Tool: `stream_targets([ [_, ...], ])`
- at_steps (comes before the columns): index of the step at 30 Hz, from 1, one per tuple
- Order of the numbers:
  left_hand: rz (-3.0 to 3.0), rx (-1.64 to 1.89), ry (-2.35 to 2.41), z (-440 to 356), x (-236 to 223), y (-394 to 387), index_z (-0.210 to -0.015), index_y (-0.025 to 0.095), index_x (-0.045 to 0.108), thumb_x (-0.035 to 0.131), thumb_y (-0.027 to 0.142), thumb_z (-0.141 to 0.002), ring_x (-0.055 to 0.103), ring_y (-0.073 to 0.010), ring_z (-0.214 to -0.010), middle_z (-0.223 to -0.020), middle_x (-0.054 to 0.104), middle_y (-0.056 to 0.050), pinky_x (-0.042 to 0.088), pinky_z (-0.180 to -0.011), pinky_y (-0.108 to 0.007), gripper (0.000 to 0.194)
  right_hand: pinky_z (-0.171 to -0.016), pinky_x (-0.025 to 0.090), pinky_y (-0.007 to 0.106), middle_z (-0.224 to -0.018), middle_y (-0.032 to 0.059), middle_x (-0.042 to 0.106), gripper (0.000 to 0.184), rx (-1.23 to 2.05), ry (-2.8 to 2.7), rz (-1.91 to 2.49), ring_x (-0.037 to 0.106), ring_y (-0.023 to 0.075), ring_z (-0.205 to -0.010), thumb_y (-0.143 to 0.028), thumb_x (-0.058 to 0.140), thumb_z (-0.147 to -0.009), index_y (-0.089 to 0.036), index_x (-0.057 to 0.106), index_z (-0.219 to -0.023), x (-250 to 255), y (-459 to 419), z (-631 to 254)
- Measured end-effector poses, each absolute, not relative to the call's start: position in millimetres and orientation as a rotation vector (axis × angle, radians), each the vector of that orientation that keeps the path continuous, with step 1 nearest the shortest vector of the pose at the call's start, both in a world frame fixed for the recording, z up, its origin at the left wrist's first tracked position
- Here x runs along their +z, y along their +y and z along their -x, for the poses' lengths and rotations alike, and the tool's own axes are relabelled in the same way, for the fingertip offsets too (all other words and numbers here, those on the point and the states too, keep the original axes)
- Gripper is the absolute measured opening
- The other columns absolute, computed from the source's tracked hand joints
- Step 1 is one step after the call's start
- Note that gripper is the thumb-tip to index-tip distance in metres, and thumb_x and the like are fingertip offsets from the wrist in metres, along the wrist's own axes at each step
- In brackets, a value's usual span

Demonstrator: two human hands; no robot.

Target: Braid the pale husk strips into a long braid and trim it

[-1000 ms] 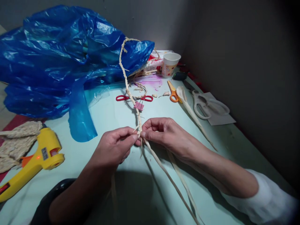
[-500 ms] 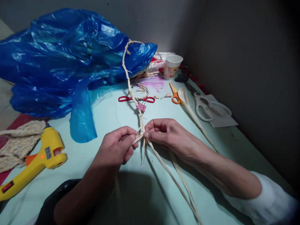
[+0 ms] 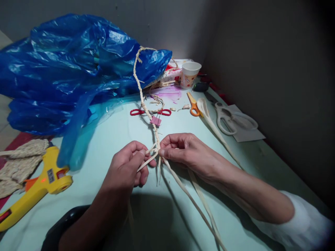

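A pale braided cord (image 3: 139, 82) runs from the blue bag down to my hands, with a pink binder clip (image 3: 155, 121) gripping it partway. At the braid's near end, my right hand (image 3: 180, 148) pinches the cord between thumb and fingers. Just left of it, my left hand (image 3: 132, 162) is closed on thin pale strands (image 3: 148, 162) that fan out from the braid. Long loose strands (image 3: 183, 186) trail from beneath my right hand toward the near edge. Red-handled scissors (image 3: 164, 112) lie under the cord near the clip.
A blue plastic bag (image 3: 65, 66) fills the back left. At left lie a yellow glue gun (image 3: 49, 174) and a woven straw piece (image 3: 21, 164). A paper cup (image 3: 190, 75), orange scissors (image 3: 194, 106) and white-handled scissors (image 3: 225, 120) are toward the back right, near the dark wall.
My left hand has drawn slightly left and down, and its strands now show spread apart. The bag's hanging flap has swung left toward the glue gun. My right hand keeps its pinch.
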State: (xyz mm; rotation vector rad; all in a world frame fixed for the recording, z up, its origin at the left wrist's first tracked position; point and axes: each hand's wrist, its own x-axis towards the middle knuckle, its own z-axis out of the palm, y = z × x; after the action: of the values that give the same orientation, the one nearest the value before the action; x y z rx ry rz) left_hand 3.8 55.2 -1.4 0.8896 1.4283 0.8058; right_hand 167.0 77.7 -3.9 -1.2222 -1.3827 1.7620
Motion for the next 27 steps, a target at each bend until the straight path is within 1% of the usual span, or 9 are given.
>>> stream_targets([
  [4,-0.888,0.870,1.490,-8,1,51,-0.074,0.020,0.049,0.058,0.033,-0.079,0.034,-0.0052,-0.037,-0.046,0.045,0.008,0.021,-0.039,-0.016,0.017,-0.049,0.023,0.022,-0.062,-0.0028,0.047,0.016,1.765,-1.387,1.270,0.033,0.0068,-0.053,-0.029,0.063,-0.077,-0.014,0.059,-0.076,-2,78,-166],
  [9,-0.977,0.909,1.458,-12,5,44,-0.072,0.020,0.049,0.058,0.034,-0.080,0.029,-0.0058,-0.042,-0.047,0.039,0.008,0.020,-0.041,-0.017,0.019,-0.047,0.022,0.021,-0.060,-0.0043,0.045,0.009,1.749,-1.398,1.286,0.032,0.0059,-0.051,-0.022,0.061,-0.076,-0.014,0.058,-0.075,-1,77,-166],
  [12,-1.092,0.865,1.440,-9,6,43,-0.073,0.019,0.054,0.060,0.036,-0.079,0.028,-0.0070,-0.043,-0.046,0.035,0.007,0.020,-0.041,-0.019,0.019,-0.045,0.021,0.021,-0.057,-0.0058,0.043,0.005,1.758,-1.382,1.269,0.031,0.0054,-0.048,-0.018,0.061,-0.075,-0.015,0.057,-0.075,-2,77,-167],
  [13,-1.151,0.853,1.446,-7,5,44,-0.073,0.019,0.057,0.062,0.036,-0.078,0.031,-0.0078,-0.045,-0.048,0.039,0.006,0.023,-0.042,-0.020,0.018,-0.045,0.021,0.020,-0.055,-0.0061,0.043,0.005,1.763,-1.379,1.260,0.032,0.0054,-0.048,-0.018,0.060,-0.076,-0.015,0.057,-0.075,-3,77,-167],
  [15,-1.293,0.855,1.478,-4,2,45,-0.072,0.019,0.063,0.065,0.034,-0.074,0.043,-0.0109,-0.052,-0.057,0.052,0.002,0.032,-0.047,-0.022,0.016,-0.045,0.023,0.020,-0.053,-0.0061,0.044,0.005,1.765,-1.380,1.244,0.034,0.0058,-0.047,-0.017,0.060,-0.077,-0.015,0.057,-0.074,-3,76,-167],
  [18,-1.458,0.890,1.525,0,-2,47,-0.070,0.021,0.070,0.066,0.031,-0.073,0.056,-0.0166,-0.069,-0.076,0.066,-0.003,0.042,-0.062,-0.024,0.011,-0.046,0.025,0.020,-0.053,-0.0055,0.047,0.006,1.762,-1.378,1.240,0.037,0.0061,-0.048,-0.018,0.059,-0.078,-0.015,0.057,-0.073,-3,76,-166],
  [21,-1.512,0.895,1.532,0,-4,47,-0.069,0.024,0.072,0.065,0.029,-0.074,0.059,-0.0175,-0.071,-0.076,0.070,-0.002,0.045,-0.069,-0.025,0.010,-0.047,0.026,0.020,-0.053,-0.0052,0.048,0.006,1.761,-1.365,1.239,0.039,0.0062,-0.049,-0.017,0.059,-0.078,-0.015,0.057,-0.073,-4,76,-165],
  [24,-1.566,0.852,1.538,-2,-3,46,-0.070,0.025,0.073,0.064,0.029,-0.076,0.058,-0.0162,-0.067,-0.073,0.070,0.000,0.045,-0.069,-0.025,0.012,-0.050,0.030,0.020,-0.054,-0.0043,0.052,0.005,1.752,-1.358,1.222,0.044,0.0068,-0.051,-0.015,0.058,-0.078,-0.014,0.058,-0.073,-5,77,-164],
  [27,-1.676,0.810,1.596,-6,-3,40,-0.072,0.026,0.073,0.062,0.028,-0.077,0.060,-0.0154,-0.068,-0.076,0.070,0.000,0.043,-0.066,-0.023,0.012,-0.055,0.035,0.020,-0.056,-0.0029,0.056,0.005,1.736,-1.364,1.194,0.049,0.0078,-0.054,-0.012,0.056,-0.077,-0.014,0.059,-0.073,-6,77,-164],
])
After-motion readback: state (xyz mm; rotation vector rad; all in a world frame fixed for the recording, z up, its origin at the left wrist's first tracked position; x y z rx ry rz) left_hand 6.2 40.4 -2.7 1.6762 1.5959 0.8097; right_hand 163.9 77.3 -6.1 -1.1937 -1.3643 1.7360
